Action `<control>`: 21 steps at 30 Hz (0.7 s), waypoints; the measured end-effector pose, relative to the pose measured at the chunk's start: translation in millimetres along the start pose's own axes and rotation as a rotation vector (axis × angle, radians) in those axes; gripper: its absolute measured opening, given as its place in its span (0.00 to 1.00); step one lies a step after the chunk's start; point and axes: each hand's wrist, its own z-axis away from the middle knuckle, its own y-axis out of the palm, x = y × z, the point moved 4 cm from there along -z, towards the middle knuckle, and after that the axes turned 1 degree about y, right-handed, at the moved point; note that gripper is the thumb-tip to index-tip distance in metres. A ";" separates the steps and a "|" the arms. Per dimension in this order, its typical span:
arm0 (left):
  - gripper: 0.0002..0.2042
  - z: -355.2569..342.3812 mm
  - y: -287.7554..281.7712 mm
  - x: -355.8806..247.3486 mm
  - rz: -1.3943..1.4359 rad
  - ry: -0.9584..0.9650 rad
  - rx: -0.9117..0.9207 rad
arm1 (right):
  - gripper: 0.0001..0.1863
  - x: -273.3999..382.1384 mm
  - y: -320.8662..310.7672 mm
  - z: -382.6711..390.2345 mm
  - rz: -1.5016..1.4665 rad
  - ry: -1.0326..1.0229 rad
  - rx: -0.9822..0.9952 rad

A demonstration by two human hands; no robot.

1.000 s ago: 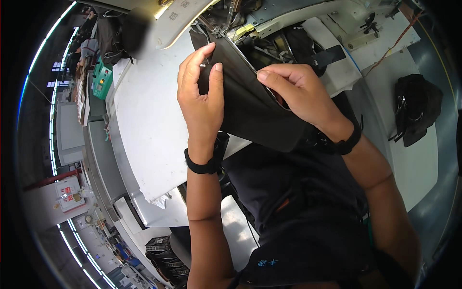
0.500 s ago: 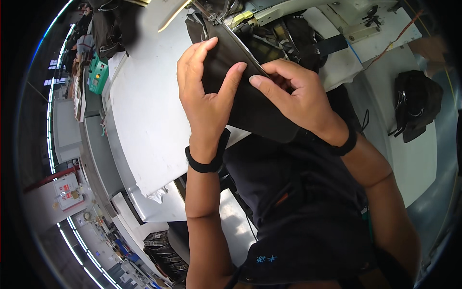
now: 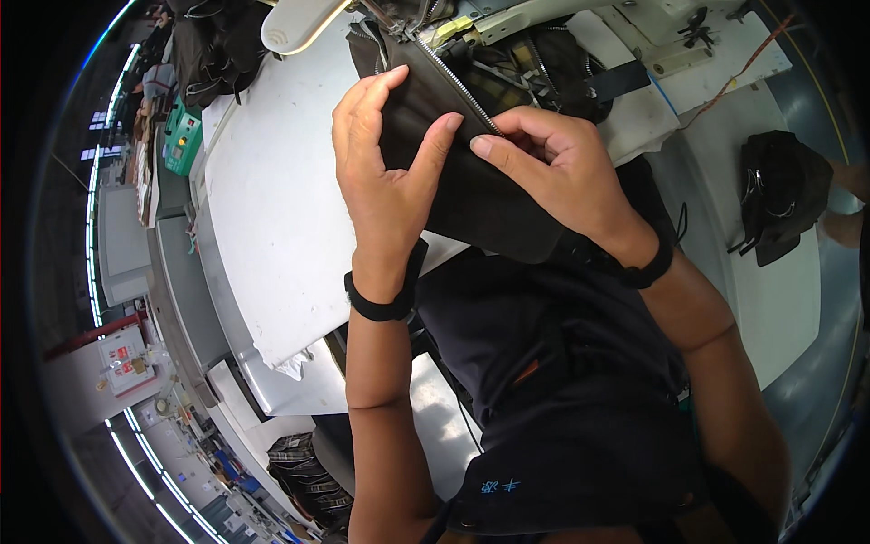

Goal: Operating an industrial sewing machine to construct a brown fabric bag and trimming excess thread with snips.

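Observation:
A dark brown fabric piece [image 3: 489, 208] with a metal zipper [image 3: 458, 83] along its edge lies under both hands, its far end at the sewing machine [image 3: 535, 20]. My left hand [image 3: 385, 154] rests on its left side, fingertips touching the cloth and thumb held apart from them. Pinched between the thumb and fingers of my right hand [image 3: 557, 168] is the zippered edge, near the zipper's lower end. To the right of the zipper, checked lining [image 3: 498, 91] and more dark cloth with zippers lie bunched, partly hidden behind my right hand.
A white worktable [image 3: 272, 208] spreads to the left. A pale rounded panel [image 3: 294, 25] juts in at the top. On the right, a black bag [image 3: 779, 195] lies on a light surface, another person's bare limb [image 3: 847, 181] beside it. Dark bags [image 3: 213, 50] sit at upper left.
The pale rounded panel at the top has swung left and down. Another person's bare limb has come in at the right edge. My hands and the cloth have hardly moved.

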 end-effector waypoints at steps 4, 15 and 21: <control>0.28 0.3 -0.1 -0.1 0.010 -0.009 0.003 | 0.09 1.6 -2.2 7.7 0.076 -0.075 -0.016; 0.29 -0.4 -0.1 -3.3 0.014 -0.029 0.021 | 0.15 -0.3 -14.3 1.4 0.048 -0.032 -0.014; 0.28 5.7 -3.7 -26.5 -0.231 0.112 0.062 | 0.10 -0.9 -11.6 13.0 0.049 -0.144 -0.109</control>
